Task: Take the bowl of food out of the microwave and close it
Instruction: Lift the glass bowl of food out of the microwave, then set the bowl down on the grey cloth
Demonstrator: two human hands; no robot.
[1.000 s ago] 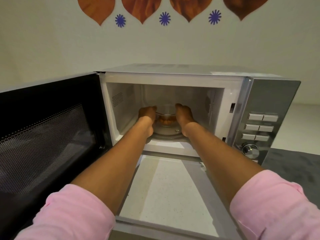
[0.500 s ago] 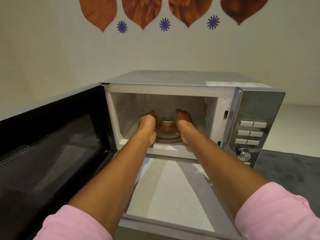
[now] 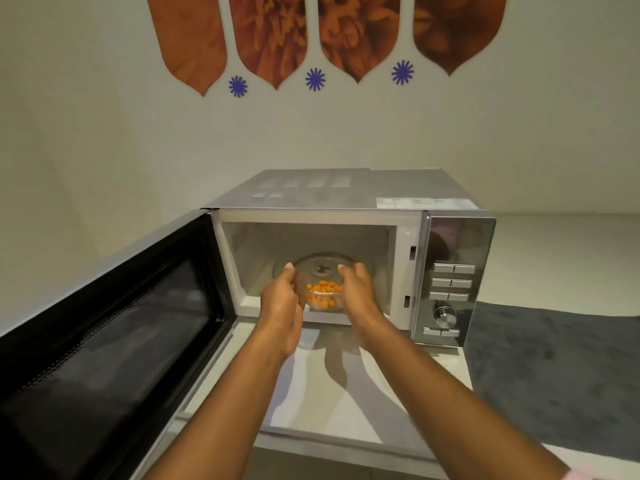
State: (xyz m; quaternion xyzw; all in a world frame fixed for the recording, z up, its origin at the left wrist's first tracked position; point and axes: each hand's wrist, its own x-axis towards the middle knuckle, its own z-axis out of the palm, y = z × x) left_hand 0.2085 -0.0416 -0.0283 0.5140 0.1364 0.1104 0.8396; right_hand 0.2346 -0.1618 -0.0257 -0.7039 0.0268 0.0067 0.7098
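Pink cloth, the edge of a sleeve (image 3: pixel 595 474), shows at the bottom right corner, nearest the camera, at the end of the right forearm. Both bare forearms reach forward over the pale countertop (image 3: pixel 322 403), which carries their shadows.

The left hand (image 3: pixel 282 306) and the right hand (image 3: pixel 360 299) close on opposite sides of a clear glass bowl (image 3: pixel 323 299), fingers curled round its wall and thumbs up at its rim. The bowl sits between the two sets of fingers, held at the front lip of the oven's opening, and seems lifted off the floor of the cavity. Orange pieces of food (image 3: pixel 323 292) lie in its bottom, between the palms.

Just beyond the fingertips, inside the microwave (image 3: pixel 346 192), the round glass turntable (image 3: pixel 322 266) rests on the cavity floor with nothing on it. To the left of the left hand's fingers the black door (image 3: pixel 114 334) stands swung wide open, its mesh window facing the camera. To the right of the right hand's fingers is the mirrored control panel (image 3: pixel 453 271) with rows of buttons and a round dial (image 3: pixel 445 315) low down. A dark grey mat (image 3: pixel 554 375) lies on the counter farther right.

Far above the fingers, on the white wall (image 3: pixel 104 150), hang brown leaf-shaped decals (image 3: pixel 270 36) with small blue star shapes (image 3: pixel 315 79) between their tips.
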